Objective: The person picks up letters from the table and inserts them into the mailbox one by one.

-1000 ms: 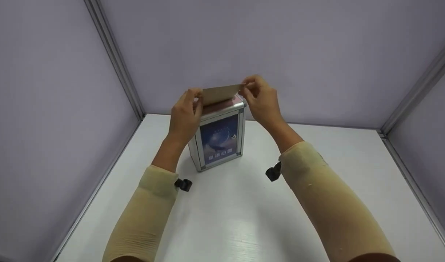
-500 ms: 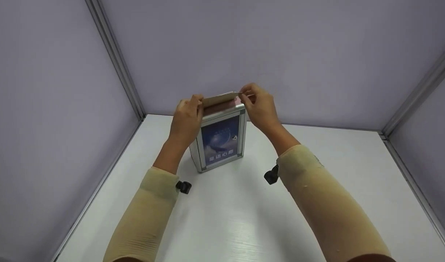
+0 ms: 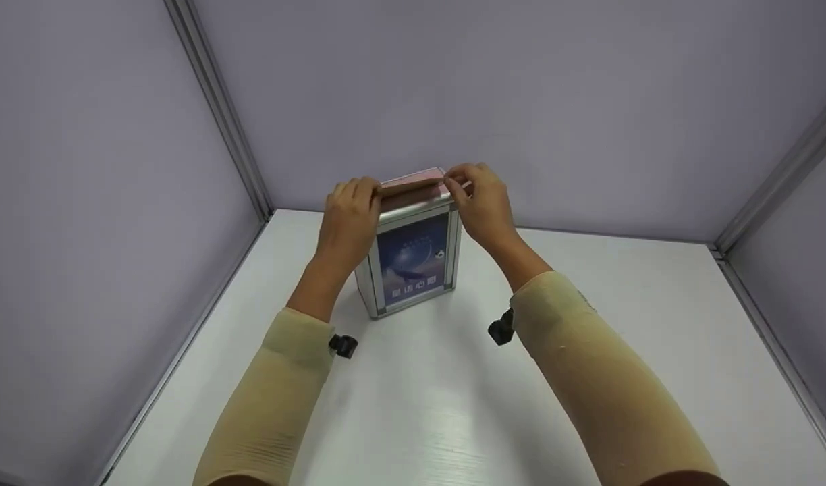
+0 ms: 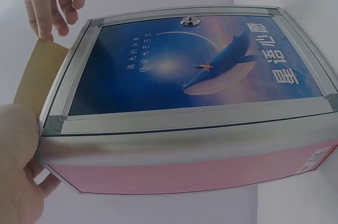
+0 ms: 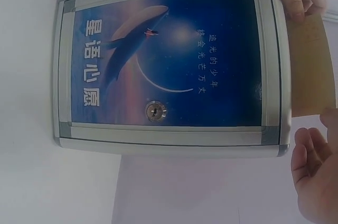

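Observation:
A brown paper envelope lies edge-on above the pink top of a silver-framed box with a blue whale poster and a small lock on its front. My left hand pinches the envelope's left end, close to the box's top corner. At the opposite end, my right hand pinches it between thumb and fingers. The right wrist view has the envelope standing out from the top of the box; its lower edge is hidden behind the frame. Both hands also show in the left wrist view around the envelope.
The box stands upright on a white table, near the back panel. Grey panels with metal corner posts enclose the left, back and right sides. A small black device is strapped at each wrist.
Both hands have come down toward the box top. The envelope has lowered and tilted from showing its broad face to nearly edge-on, revealing more of the pink top behind it.

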`<state>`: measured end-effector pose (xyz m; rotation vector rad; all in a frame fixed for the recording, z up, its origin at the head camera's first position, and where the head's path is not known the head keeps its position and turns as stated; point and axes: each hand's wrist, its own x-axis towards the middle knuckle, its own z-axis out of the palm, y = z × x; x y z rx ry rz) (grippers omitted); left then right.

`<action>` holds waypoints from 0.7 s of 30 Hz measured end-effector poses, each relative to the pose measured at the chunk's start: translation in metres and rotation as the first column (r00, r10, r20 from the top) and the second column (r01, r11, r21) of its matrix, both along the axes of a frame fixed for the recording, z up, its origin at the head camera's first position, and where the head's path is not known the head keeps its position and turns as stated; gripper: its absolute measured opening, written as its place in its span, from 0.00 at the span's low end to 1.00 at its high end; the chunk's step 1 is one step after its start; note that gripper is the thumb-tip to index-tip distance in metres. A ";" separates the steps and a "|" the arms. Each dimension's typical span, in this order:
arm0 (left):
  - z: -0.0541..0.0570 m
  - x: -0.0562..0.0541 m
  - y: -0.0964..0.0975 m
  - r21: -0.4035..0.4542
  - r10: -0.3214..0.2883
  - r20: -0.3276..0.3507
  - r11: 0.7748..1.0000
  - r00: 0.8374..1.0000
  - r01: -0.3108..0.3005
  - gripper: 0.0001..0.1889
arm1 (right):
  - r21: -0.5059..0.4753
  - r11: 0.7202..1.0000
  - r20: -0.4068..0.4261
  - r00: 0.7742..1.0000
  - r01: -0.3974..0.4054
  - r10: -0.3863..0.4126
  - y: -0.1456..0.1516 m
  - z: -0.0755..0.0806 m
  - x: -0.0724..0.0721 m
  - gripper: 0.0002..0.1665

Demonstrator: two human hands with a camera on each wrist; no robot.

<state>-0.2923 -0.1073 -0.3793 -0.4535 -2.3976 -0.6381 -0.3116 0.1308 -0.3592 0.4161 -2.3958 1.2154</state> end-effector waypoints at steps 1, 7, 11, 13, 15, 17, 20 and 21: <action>0.000 0.000 0.001 -0.002 0.006 -0.005 1.000 1.000 -0.006 0.09 | 0.006 1.000 0.005 1.000 0.006 -0.006 0.000 -0.001 0.000 0.12; -0.002 0.003 0.003 -0.050 0.051 -0.072 0.997 0.996 -0.055 0.09 | 0.012 1.000 0.055 0.998 0.023 -0.024 0.002 -0.005 0.001 0.14; -0.002 0.004 0.003 -0.073 0.061 -0.104 0.995 0.993 -0.069 0.10 | 0.000 1.000 0.069 0.997 0.023 -0.023 0.002 -0.008 0.001 0.14; -0.001 0.005 0.004 -0.050 0.060 -0.090 0.997 0.994 -0.064 0.11 | -0.004 1.000 0.073 0.997 0.021 -0.021 0.002 -0.009 0.002 0.14; -0.001 0.007 0.004 -0.001 0.055 -0.062 0.998 0.997 -0.056 0.11 | -0.004 1.000 0.075 0.997 0.020 -0.020 0.001 -0.010 0.002 0.14; 0.000 0.009 0.003 0.054 0.050 -0.027 0.997 0.998 -0.049 0.10 | -0.003 1.000 0.071 0.997 0.022 -0.022 0.000 -0.011 0.002 0.14; 0.000 0.010 0.002 0.111 0.045 0.000 0.993 0.999 -0.045 0.09 | 0.000 1.000 0.074 0.997 0.026 -0.026 -0.002 -0.012 0.003 0.14; 0.000 0.010 0.002 0.115 0.046 0.002 0.992 0.999 -0.046 0.08 | 0.003 1.000 0.076 0.997 0.028 -0.028 -0.002 -0.012 0.003 0.14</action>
